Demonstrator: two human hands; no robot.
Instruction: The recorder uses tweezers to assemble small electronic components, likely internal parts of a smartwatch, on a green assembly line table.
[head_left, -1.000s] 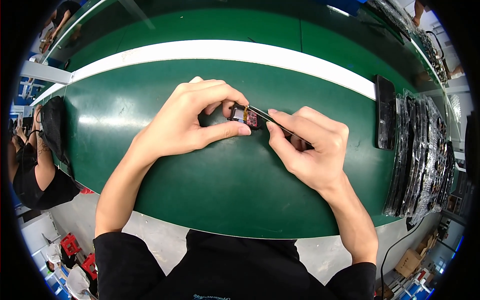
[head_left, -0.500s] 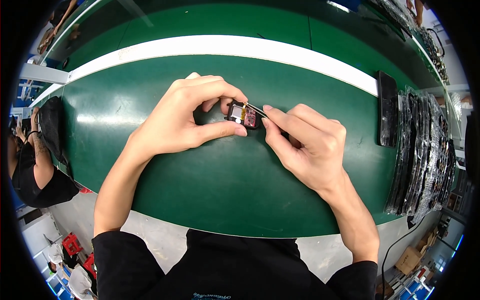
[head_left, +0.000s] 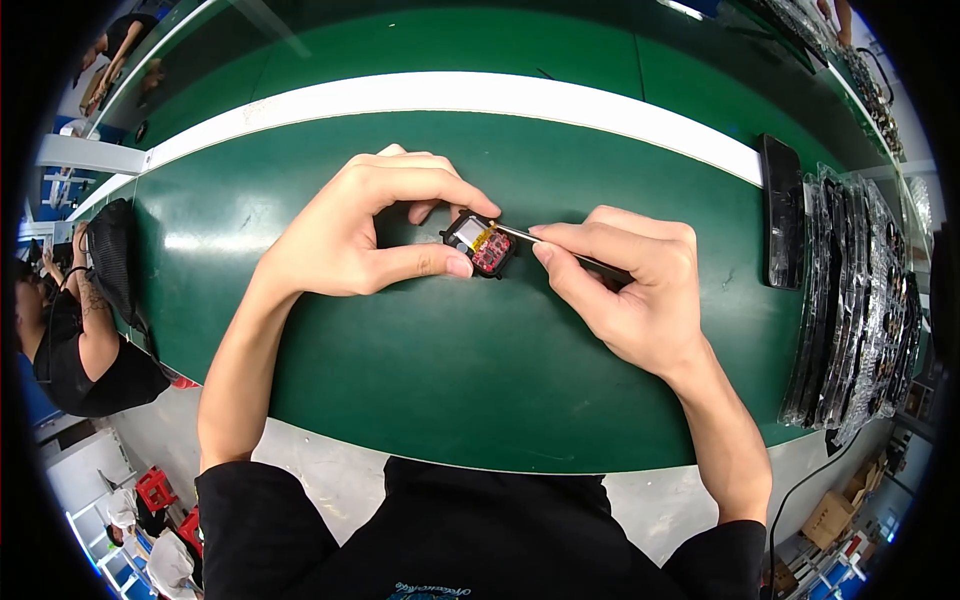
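Note:
Between the thumb and fingers of my left hand (head_left: 362,228) is a small black device housing (head_left: 481,245), its inside facing up. A silvery rectangular part, a strip of yellow tape and a red circuit board show in it. My right hand (head_left: 640,280) is closed in a pinch on a pair of slim tweezers (head_left: 518,233). Their tips reach the housing's upper edge, by the yellow tape. Whether the tips grip anything is too small to tell. Both hands are over the green table (head_left: 450,370).
Stacked black trays in clear plastic (head_left: 850,300) stand at the table's right end, beside a flat black object (head_left: 781,212). A white bar (head_left: 440,92) runs along the far side. To the left, another person (head_left: 90,340) sits near a black bag (head_left: 118,262).
The housing has turned clockwise in my left hand, its board end now pointing more toward me. The tweezers lie flatter, and my right hand has shifted slightly right.

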